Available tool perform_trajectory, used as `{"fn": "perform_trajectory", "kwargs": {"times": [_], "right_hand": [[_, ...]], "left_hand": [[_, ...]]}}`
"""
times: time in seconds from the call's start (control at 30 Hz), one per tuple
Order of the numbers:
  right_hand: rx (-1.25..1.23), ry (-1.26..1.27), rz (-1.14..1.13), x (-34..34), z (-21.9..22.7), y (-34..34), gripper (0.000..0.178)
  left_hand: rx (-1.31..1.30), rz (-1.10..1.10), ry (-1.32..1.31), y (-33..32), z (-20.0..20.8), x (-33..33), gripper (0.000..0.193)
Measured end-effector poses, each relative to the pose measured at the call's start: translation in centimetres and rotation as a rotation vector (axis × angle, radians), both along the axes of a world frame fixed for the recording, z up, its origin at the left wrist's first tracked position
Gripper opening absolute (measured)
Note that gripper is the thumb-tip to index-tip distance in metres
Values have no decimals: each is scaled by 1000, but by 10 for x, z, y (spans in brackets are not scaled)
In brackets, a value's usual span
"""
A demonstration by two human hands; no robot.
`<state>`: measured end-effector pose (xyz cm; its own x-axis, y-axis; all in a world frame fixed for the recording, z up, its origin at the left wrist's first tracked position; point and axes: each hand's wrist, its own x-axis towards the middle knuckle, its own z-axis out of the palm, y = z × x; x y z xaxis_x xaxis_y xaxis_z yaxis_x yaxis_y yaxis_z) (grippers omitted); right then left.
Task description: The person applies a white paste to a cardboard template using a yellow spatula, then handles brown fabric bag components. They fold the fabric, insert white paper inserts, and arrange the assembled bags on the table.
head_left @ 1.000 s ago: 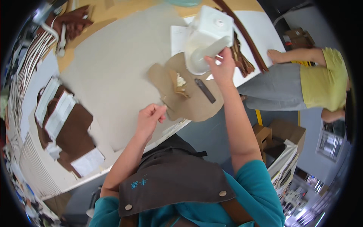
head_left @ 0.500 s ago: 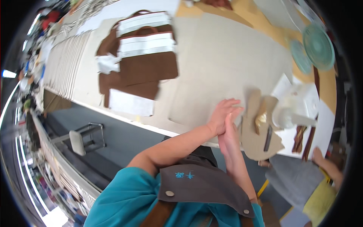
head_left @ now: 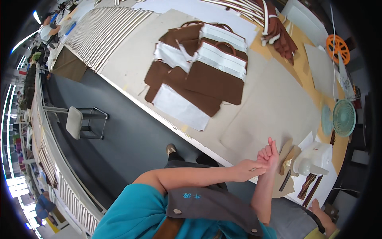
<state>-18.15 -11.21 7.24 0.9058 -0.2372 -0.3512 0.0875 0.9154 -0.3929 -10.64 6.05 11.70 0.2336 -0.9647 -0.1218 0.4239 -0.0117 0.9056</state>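
Observation:
My left hand (head_left: 250, 170) is closed, its curled fingers pressed against the heel of my right hand; whatever they may hold is hidden. My right hand (head_left: 268, 154) is raised above the table's near edge, fingers bent toward the palm, and I see nothing in it. Just right of the hands lie tan cardboard pieces (head_left: 285, 149), with a dark narrow bar (head_left: 285, 181) on them. Beside these stands a white container (head_left: 321, 153) with a pale grey tapered part (head_left: 310, 167). Farther left on the table are brown fabric bag panels (head_left: 217, 81) with handles and white strips.
A green fan (head_left: 343, 117) and an orange reel (head_left: 337, 49) stand at the right. Brown strips (head_left: 278, 40) hang together at the back, and pale cords (head_left: 107, 36) lie in rows at the far left. A stool (head_left: 75, 122) is on the floor. Another person's arm (head_left: 324, 219) shows at lower right.
My view has turned, shifting the panels right in the picture. My palms were pressed together with fingers extended; now the left hand is curled at the heel of the right, whose fingers have bent.

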Motion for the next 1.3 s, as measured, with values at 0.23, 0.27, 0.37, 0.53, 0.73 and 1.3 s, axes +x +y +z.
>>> {"fn": "perform_trajectory", "kwargs": {"times": [0.23,0.27,0.37,0.53,0.73,1.3], "right_hand": [[-159,201,105,98,35,202,51],[-150,267,90,110,28,228,47],[-152,351,51,151,22,279,44],[-323,401,101,214,53,346,50],[-298,229,306,267,15,366,41],[-730,-232,832,248,112,552,58]], "left_hand": [[30,489,868,122,-19,75,24],[65,592,851,145,-25,79,24],[218,662,476,199,-17,99,24],[236,882,-204,278,7,118,32],[138,918,-313,338,30,122,43],[-276,1333,641,435,9,167,56]]}}
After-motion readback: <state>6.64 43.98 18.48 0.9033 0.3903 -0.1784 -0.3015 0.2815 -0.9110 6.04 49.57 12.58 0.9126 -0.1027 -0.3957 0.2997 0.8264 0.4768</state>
